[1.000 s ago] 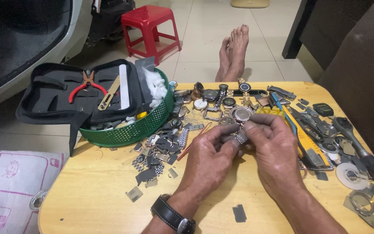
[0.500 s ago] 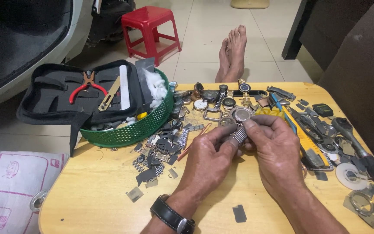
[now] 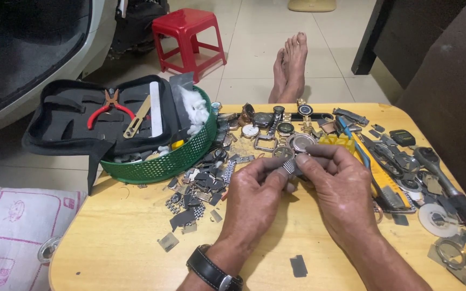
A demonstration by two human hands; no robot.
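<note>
- Two hands meet over the middle of the counter (image 3: 120, 237): our left hand (image 3: 252, 202) and our right hand (image 3: 341, 188) come together fingertip to fingertip.
- Between them we pinch a piece of metal watch band (image 3: 289, 166); the left fingers (image 3: 273, 164) close on it from one side, the right fingers (image 3: 311, 159) from the other.
- We hold the band just above the counter, near a round watch case (image 3: 300, 143) that lies just behind our fingertips.
- We wear a black-strapped wristwatch (image 3: 214, 269) on the left wrist.
- Left of our hands lies a heap of loose band links (image 3: 200, 186) and small dark plates, spread towards the green basket (image 3: 168, 161).
- That basket sits at the counter's far left edge, with an open black tool case (image 3: 71, 121) leaning in it; red pliers (image 3: 106, 108) are strapped inside the case.
- Behind our hands a row of watches (image 3: 276, 118) and watch faces lines the far edge.
- To the right we see a yellow-and-blue tool (image 3: 376, 175), a black-handled tool (image 3: 454, 196), metal rings and more scraps.
- One dark plate (image 3: 298, 266) lies alone near the front edge, between our forearms.
- Beyond the counter our bare feet (image 3: 292, 64) rest on the tiled floor, with a red stool (image 3: 187, 35) to their left.
</note>
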